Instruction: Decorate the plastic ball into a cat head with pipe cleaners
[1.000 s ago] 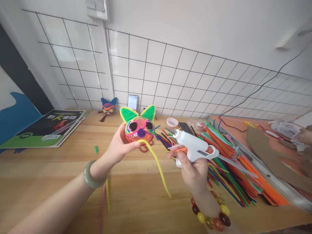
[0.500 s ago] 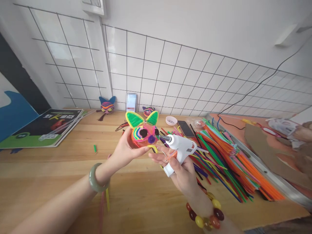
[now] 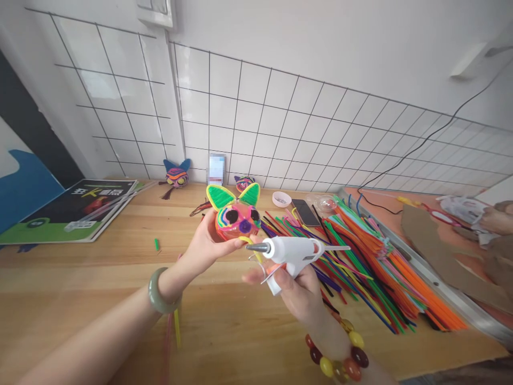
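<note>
A colourful animal-head ornament (image 3: 236, 216) with green and yellow ears, black eyes and a purple nose is held upright in my left hand (image 3: 208, 238), the fingers partly hidden behind it. My right hand (image 3: 300, 291) grips a white hot glue gun (image 3: 292, 251) by its handle. Its metal nozzle points left, just below the ornament's chin, near a curved yellow pipe cleaner (image 3: 254, 248). A clear glue stick (image 3: 337, 248) juts from the gun's back. Whether the nozzle touches the yellow piece I cannot tell.
Bundled pipe cleaners (image 3: 372, 256) spread across the right of the wooden table (image 3: 100, 289). Behind them are a dark phone (image 3: 305, 213) and a pink bowl (image 3: 281, 199). A blue-eared ornament (image 3: 177, 174) leans by the wall, and a large book (image 3: 72, 208) lies left. Another person's hand (image 3: 499, 219) shows far right.
The glue gun has moved down from beside the ornament's nose to below its chin, its nozzle now more level. The ornament has turned and tilted slightly in my left hand.
</note>
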The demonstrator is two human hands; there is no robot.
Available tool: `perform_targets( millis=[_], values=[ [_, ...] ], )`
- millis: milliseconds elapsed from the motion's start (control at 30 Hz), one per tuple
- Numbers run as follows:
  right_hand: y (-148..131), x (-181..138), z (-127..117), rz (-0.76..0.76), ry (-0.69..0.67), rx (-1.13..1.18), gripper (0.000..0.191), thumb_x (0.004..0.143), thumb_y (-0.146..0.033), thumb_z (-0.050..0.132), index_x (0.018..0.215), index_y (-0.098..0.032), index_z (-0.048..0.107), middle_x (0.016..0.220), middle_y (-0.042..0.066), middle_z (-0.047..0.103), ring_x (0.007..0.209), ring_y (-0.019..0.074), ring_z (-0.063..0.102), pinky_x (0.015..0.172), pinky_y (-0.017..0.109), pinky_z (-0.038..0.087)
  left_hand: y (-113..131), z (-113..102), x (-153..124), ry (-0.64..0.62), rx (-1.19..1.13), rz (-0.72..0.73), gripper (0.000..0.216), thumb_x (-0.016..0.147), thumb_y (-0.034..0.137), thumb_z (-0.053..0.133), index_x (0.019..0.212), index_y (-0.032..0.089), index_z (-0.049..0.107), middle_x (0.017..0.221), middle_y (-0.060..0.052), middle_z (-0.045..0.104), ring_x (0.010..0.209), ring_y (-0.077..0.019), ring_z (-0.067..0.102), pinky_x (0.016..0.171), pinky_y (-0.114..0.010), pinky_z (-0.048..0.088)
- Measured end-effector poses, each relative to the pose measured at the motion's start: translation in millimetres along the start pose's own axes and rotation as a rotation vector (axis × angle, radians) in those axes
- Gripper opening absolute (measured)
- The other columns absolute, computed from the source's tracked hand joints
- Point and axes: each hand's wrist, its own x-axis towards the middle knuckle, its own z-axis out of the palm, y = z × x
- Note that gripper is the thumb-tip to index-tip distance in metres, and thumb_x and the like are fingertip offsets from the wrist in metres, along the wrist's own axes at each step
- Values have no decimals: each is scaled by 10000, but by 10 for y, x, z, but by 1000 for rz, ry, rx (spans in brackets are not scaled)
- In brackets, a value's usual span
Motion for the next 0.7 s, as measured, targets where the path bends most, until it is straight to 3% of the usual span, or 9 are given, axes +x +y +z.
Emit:
perform_targets(
  millis=[133,233,467,567,700],
  values=[
    [-81,47,-102,-119,193,-155,321,962,-429,591,785,-189,710,664,60,729,556,189,663,604,350,551,1,-67,15,-63,-89,-77,594,676,306,875,1164,206,551,1060,-83,728,871,-239,732,723,-357,628],
    [-158,91,-125,-204,317,-280,281,953,-380,605,763,-189,687,589,11,646,483,138,567,545,297,498,27,-107,27,-106,-124,-85,595,713,319,852,1209,217,539,1025,-81,738,796,-236,740,681,-362,630],
    [-249,99,-84,-317,321,-607,159,935,-291,597,847,-184,675,528,-29,565,469,138,571,474,252,490,141,-133,63,-113,-109,16,554,726,317,856,1197,226,578,1030,-103,761,890,-270,757,698,-337,635],
    [-212,74,-141,-361,315,-741,135,932,-294,593,915,-185,670,604,4,615,567,181,645,543,289,556,171,-148,71,-107,-92,47,575,705,316,871,1201,232,592,1046,-98,758,936,-280,752,713,-336,636],
    [-136,32,-246,-449,300,-916,263,913,-276,618,1160,-185,627,973,118,731,899,263,730,772,371,626,204,-161,77,-95,-54,70,607,684,326,884,1210,228,598,1039,-100,755,919,-283,752,708,-345,641]
  ],
)
